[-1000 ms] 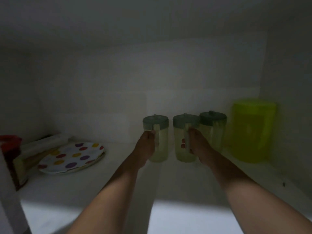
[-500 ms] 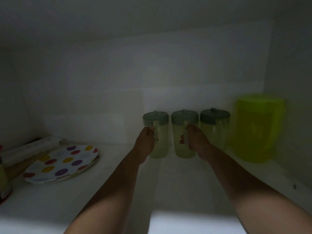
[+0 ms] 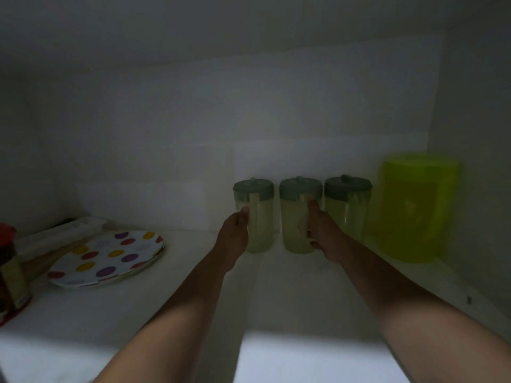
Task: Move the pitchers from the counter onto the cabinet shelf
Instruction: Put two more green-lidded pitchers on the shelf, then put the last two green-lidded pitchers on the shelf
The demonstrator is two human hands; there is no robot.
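Three pale clear pitchers with grey-green lids stand in a row at the back of the dim white cabinet shelf [image 3: 193, 286]. My left hand [image 3: 235, 236] grips the handle of the left pitcher [image 3: 262, 217]. My right hand [image 3: 323, 233] grips the handle of the middle pitcher [image 3: 293, 219]. Both pitchers appear to rest on the shelf. The right pitcher [image 3: 348, 205] stands free beside them, close to the middle one.
A large lime-green container [image 3: 414, 208] fills the back right corner against the side wall. A polka-dot plate [image 3: 107, 258] lies at the left, with a pale long box [image 3: 58, 236] behind it and a red-lidded jar [image 3: 11, 272] at the left edge.
Both hands have pushed the left and middle pitchers a little further back, into line with the right pitcher. The view has shifted, so the red-lidded jar shows again.
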